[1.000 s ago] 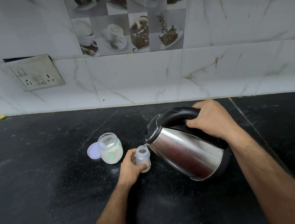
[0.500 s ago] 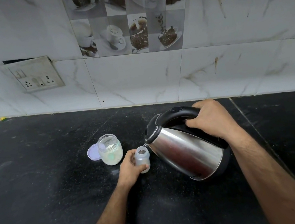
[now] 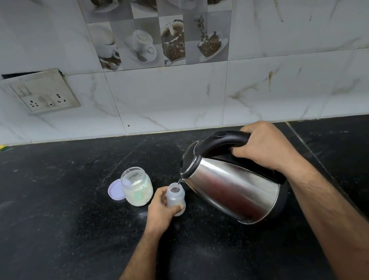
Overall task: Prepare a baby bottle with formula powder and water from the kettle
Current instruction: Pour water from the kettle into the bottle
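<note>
Kettle (image 3: 232, 185) unmoved, right hand (image 3: 263, 148) tilting, left hand (image 3: 163, 207) steadying bottle (image 3: 175, 198)

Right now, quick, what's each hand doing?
Left hand: closed around the baby bottle, steadying it on the counter.
Right hand: closed on the kettle handle, tilting its spout over the bottle.

A black stone counter (image 3: 48, 236) fills the lower half of the view, dusted with pale specks. Behind it, from 9 to 3 o'clock, rises a white marble-look tiled wall (image 3: 305, 21). At 10 o'clock a socket plate (image 3: 40, 92) sits crooked on the wall. At 12 o'clock a decorative tile panel (image 3: 159, 22) shows coffee cups. A small yellow scrap (image 3: 1, 147) lies at 9 o'clock, where counter meets wall.
</note>
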A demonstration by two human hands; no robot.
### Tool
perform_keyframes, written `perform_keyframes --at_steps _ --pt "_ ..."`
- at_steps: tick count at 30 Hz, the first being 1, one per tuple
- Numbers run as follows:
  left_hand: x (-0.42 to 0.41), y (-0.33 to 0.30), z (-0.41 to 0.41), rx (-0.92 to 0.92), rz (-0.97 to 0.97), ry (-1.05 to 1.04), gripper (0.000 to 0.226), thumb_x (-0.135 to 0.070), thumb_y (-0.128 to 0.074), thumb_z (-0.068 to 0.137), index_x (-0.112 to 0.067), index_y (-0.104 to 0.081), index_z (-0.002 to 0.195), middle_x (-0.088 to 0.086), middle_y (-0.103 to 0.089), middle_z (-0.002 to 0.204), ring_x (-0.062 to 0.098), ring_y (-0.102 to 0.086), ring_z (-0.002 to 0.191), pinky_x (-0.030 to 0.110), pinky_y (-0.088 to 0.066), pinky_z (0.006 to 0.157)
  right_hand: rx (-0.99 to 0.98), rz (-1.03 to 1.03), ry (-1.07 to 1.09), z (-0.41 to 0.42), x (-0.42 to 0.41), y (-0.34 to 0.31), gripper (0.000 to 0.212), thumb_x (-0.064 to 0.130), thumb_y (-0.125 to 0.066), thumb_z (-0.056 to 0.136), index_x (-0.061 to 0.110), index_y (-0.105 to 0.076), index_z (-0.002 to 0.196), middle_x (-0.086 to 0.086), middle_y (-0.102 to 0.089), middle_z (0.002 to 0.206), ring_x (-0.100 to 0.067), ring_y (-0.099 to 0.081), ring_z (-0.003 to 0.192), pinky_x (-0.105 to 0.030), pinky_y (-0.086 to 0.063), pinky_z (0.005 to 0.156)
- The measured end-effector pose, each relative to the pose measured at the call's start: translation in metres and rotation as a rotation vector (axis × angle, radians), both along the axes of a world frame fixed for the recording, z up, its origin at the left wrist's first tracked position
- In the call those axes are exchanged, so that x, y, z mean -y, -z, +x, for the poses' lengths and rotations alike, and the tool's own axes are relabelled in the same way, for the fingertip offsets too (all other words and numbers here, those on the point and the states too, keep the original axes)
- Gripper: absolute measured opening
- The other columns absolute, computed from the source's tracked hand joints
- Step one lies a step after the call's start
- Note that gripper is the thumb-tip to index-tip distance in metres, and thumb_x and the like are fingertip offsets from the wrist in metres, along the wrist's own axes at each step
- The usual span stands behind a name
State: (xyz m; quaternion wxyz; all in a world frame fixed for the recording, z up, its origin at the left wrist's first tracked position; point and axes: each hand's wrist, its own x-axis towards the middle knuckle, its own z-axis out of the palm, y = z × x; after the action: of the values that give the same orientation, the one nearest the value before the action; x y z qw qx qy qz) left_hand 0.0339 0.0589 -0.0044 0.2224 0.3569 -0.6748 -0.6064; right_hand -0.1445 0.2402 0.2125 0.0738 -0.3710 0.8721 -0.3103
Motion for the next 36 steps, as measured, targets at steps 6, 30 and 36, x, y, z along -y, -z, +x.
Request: perform_keyframes --at_steps 6,30,36 --pt "-0.0004 -0.0001 0.0009 0.019 0.004 0.002 0.056 0.009 -0.08 0.07 -0.013 -0.057 0.116 -0.004 -0.068 0.114 0.006 -0.064 0.105 0.015 -0.047 0.088 -0.003 -0.003 -0.004 0.0016 0.0013 -0.0028 0.009 0.022 -0.076 0.07 0.019 -0.071 0.076 -0.004 -0.069 0.062 -0.025 -0.067 0.06 -0.042 -0.057 0.063" --pt "0.0025 0.004 0.0007 -0.004 0.001 -0.009 0.056 0.009 -0.081 0.068 -0.021 -0.059 0.11 -0.001 -0.07 0.113 0.014 -0.065 0.107 0.029 -0.049 0.098 -0.029 0.014 -0.006 0.0046 0.0056 -0.005 0.008 0.022 -0.075 0.069 0.019 -0.069 0.073 -0.002 -0.067 0.059 -0.025 -0.066 0.06 -0.038 -0.054 0.06" --pt "0.0029 0.005 0.001 -0.004 0.01 -0.009 0.057 0.01 -0.08 0.068 -0.02 -0.058 0.111 -0.002 -0.07 0.113 0.013 -0.065 0.107 0.027 -0.049 0.097 -0.034 0.013 -0.006 0.005 0.0066 -0.006 0.009 0.023 -0.075 0.069 0.018 -0.068 0.071 -0.002 -0.065 0.057 -0.025 -0.064 0.058 -0.037 -0.053 0.059"
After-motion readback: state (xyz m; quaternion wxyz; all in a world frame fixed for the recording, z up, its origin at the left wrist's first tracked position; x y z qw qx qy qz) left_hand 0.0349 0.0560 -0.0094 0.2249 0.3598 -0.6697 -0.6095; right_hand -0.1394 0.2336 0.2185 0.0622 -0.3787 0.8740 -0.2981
